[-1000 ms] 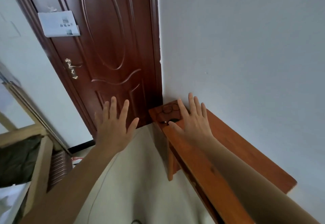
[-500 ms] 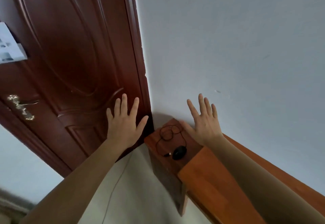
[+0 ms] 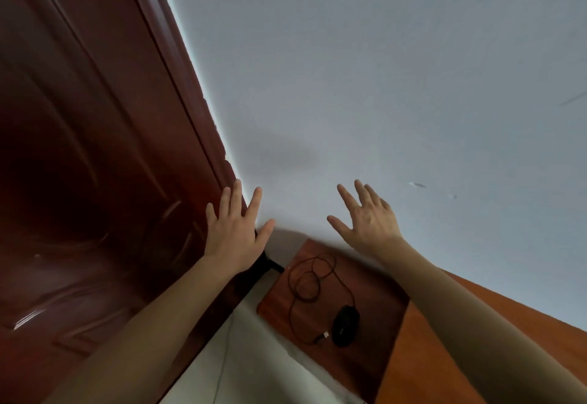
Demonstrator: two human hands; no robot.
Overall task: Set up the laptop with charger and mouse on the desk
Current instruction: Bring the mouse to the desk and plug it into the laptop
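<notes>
**A:** So what's going on at the desk right now?

**B:** The person's holding both arms out in front. The left hand is showing in front of the edge of the dark red door, fingers spread wide, gripping nothing. The right hand is hanging in front of the white wall, also splayed and empty.

**A:** And the mouse?

**B:** The black mouse is sitting on the wooden desk's end near the door, below and between the two hands, neither one touching it. Its cable is lying in loose loops on the wood beside it, the plug end resting just left of the mouse.

**A:** Laptop? Charger?

**B:** Not seeing either from here. A thin cord is trailing down the pale floor beside the desk; can't tell what it belongs to.
</notes>
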